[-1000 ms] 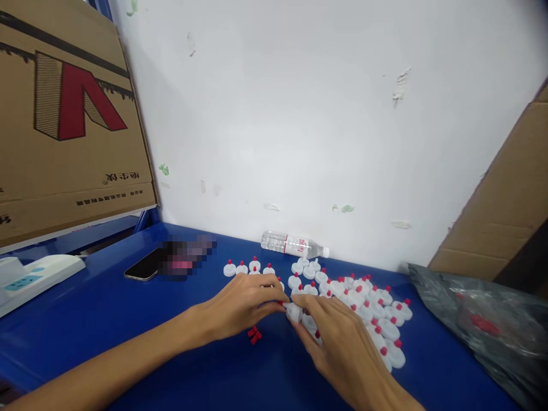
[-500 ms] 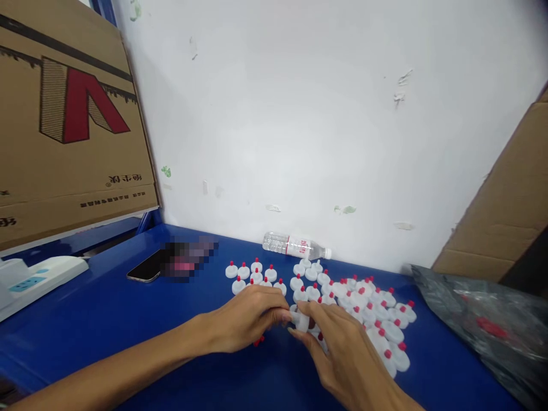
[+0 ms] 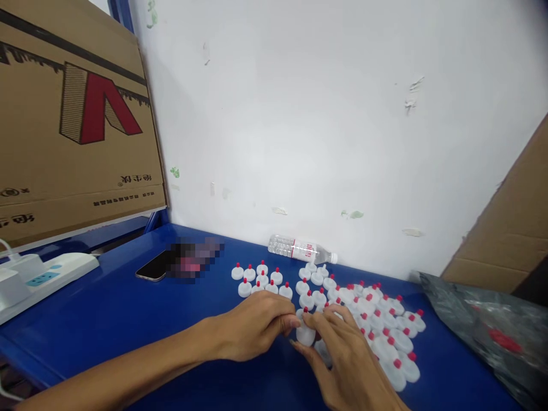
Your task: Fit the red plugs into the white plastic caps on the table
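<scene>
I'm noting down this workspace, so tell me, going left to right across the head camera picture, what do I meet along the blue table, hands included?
White power strip → phone → left hand → right hand → grey plastic bag.

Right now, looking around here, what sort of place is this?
Probably a workshop or assembly corner: many red-tipped white caps lie on a blue table, with printed cardboard and a power strip at the left.

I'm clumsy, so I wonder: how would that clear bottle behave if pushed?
The clear bottle would probably roll, being rounded and lying on its side; the wall close behind might stop it. Its transparent plastic suggests it may dent if squeezed.
</scene>
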The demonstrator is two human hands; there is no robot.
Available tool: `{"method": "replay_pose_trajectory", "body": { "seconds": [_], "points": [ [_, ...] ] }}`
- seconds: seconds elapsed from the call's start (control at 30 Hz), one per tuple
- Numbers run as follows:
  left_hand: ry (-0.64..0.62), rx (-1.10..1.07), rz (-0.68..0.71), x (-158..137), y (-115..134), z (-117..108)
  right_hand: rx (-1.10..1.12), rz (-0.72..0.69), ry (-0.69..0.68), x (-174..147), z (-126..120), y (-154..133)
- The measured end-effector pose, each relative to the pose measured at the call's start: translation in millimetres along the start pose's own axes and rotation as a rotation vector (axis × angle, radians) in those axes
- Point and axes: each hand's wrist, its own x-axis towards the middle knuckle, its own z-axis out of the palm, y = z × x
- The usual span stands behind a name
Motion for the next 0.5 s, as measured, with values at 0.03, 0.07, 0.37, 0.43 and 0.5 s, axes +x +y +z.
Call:
{"method": "replay_pose_trajectory", "body": {
  "seconds": [0.03, 0.07, 0.37, 0.43, 0.5],
  "points": [
    [0.001, -0.005, -0.003, -0.2, 0.2, 0.6, -0.003, 0.001, 0.001, -0.3, 0.4, 0.2],
    [0.002, -0.008, -0.009, -0.4, 0.6, 1.2, -0.008, 0.004, 0.005, -0.7, 0.6, 0.4],
    [0.000, -0.043, -0.092, -1.8, 2.4, 6.7, -0.006, -0.015, 0.011, -1.0, 2.2, -1.3],
    [0.000, -0.056, -0.104, -2.1, 3.4, 6.7, -0.038, -0.018, 0.047, -0.5, 3.8, -1.7],
    [0.005, -0.068, -0.112, -2.3, 4.9, 6.6, -0.077, -0.042, 0.094, -0.5, 5.2, -1.8]
  ]
}}
